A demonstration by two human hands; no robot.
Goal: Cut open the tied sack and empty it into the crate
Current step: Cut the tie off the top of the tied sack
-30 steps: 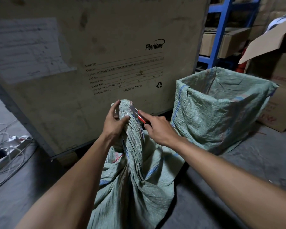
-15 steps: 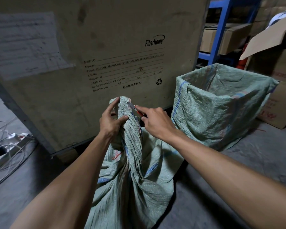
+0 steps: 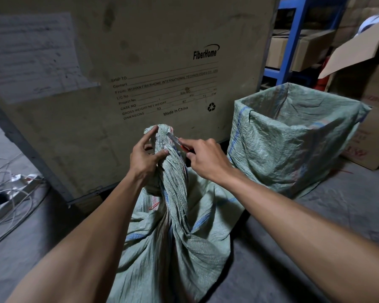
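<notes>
A green woven sack [image 3: 179,232] stands on the floor in front of me, its neck twisted and bound at the top. My left hand [image 3: 143,158] grips the bunched neck just below the tied tip. My right hand [image 3: 206,158] holds a small red-handled utility knife [image 3: 177,141]; its blade lies against the wrapped tie at the neck. To the right stands the crate [image 3: 293,136], lined with the same green woven fabric and open at the top. What lies inside the crate is hidden from me.
A large plywood shipping box [image 3: 118,73] rises directly behind the sack. Blue shelving [image 3: 291,40] and cardboard cartons [image 3: 372,119] stand at the back right. White cables and a power strip [image 3: 11,189] lie on the concrete floor at the left.
My hands and the sack neck keep almost the same pose. The knife blade has shifted slightly along the tie and my left index finger has lifted over the tip.
</notes>
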